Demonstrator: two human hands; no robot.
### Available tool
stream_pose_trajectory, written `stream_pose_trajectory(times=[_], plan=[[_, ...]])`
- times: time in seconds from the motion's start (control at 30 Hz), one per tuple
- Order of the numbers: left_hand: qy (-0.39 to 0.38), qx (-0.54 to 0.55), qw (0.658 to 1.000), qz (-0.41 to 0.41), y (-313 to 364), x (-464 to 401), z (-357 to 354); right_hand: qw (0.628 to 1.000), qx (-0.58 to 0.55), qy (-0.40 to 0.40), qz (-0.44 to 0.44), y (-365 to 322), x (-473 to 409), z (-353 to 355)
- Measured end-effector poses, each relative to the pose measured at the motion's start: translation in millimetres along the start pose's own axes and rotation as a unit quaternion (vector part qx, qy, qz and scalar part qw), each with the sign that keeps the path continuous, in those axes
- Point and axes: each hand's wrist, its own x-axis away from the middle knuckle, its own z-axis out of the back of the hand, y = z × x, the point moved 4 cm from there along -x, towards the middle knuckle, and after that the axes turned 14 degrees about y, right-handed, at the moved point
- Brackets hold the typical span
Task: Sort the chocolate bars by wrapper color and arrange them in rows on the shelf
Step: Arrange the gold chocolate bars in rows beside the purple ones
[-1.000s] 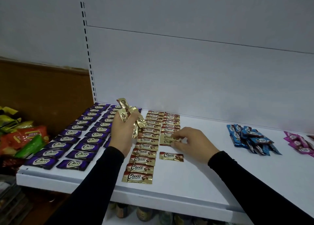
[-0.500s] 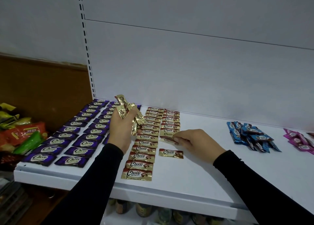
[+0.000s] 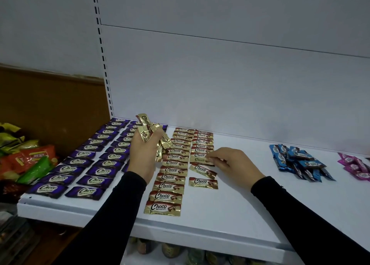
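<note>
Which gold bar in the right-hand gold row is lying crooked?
The tilted gold bar, second from the front, just below the right hand; the others lie square.

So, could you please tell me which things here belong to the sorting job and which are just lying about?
Job: gold bars in the left hand; gold rows; right hand at a gold bar; purple rows; blue pile; pink pile; shelf.

Lying about: snack bags left of the shelf; jars below.
</note>
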Motion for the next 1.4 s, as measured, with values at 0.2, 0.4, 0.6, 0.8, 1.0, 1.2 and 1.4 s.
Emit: stream_pose_trajectory(times=[0.2, 0.4, 0.6, 0.8, 1.0, 1.2, 1.4], plan=[[-0.001, -0.001, 1.0, 0.0, -1, 0, 0, 0.998, 0.04, -0.051, 0.014, 5, -10, -9], [0.001, -0.007, 1.0, -0.004, -1, -1, 0, 0.989, 0.095, -0.062, 0.096, -2, -7, -11], [0.002, -0.007, 1.0, -0.005, -1, 0, 0, 0.992, 0.1, -0.036, 0.063, -3, -12, -2], [0.003, -0.017, 1.0, -0.006, -2, -2, 0, 0.995, 0.07, -0.056, 0.046, -1, -19, -10], [0.002, -0.015, 1.0, -0.004, -2, -1, 1, 0.998, 0.055, -0.008, 0.024, 7, -18, -11], [0.0, -0.012, 1.0, -0.003, -2, 0, -1, 0.998, 0.058, -0.027, 0.024, 3, -14, -14], [-0.002, -0.004, 1.0, 0.001, -2, -1, 0, 0.999, 0.047, -0.003, 0.018, 1, -10, -11]])
